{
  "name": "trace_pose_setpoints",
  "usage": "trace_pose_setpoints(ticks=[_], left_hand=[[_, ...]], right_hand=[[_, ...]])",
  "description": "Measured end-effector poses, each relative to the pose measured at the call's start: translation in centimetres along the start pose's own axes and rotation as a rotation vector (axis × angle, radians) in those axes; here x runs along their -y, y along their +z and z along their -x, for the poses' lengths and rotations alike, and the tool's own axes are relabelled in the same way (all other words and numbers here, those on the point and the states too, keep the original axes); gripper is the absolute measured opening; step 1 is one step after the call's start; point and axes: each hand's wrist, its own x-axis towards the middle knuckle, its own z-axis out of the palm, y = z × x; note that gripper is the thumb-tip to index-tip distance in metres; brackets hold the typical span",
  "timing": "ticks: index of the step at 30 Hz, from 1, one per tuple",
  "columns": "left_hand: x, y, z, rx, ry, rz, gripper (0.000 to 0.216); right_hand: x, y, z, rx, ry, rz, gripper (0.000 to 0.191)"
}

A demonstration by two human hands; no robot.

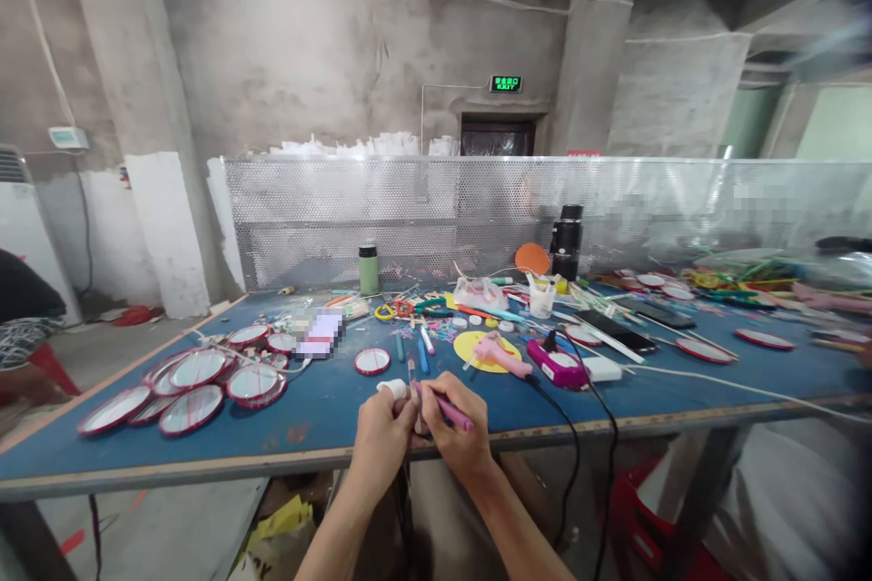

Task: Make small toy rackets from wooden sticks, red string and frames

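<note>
My two hands meet at the front edge of a blue worktable (320, 408). My left hand (381, 436) is closed around a small object, and its forefinger tip is wrapped in white tape (393, 388). My right hand (458, 427) is closed on a pink stick (450, 411) that pokes out to the right between its fingers. The fingers of both hands touch over the small piece, which is too hidden to name.
Several round red-rimmed mirrors (197, 372) lie at the left. A pink glue gun (504, 356) on a yellow disc, a magenta box (559, 366) with black cables, phones (617, 329), a green bottle (369, 270) and a black flask (568, 241) stand further back. A perforated metal screen (477, 200) borders the table.
</note>
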Motion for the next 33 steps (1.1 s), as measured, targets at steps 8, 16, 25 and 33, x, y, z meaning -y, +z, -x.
trace_pose_setpoints(ticks=[8,16,25,33], left_hand=[[0.06,0.09,-0.1,0.025,0.003,-0.01,0.034],[0.6,0.03,-0.28,0.008,0.013,-0.015,0.03],[-0.09,0.1,0.01,0.025,-0.003,0.017,0.032],[-0.03,0.12,-0.16,0.017,-0.02,0.042,0.032]], right_hand=[[0.04,-0.23,0.17,-0.032,0.027,0.023,0.012],[-0.01,-0.14,0.22,-0.027,0.018,0.022,0.012],[0.02,-0.22,0.18,-0.046,0.042,0.033,0.013],[-0.08,-0.19,0.22,-0.039,0.047,0.041,0.013]])
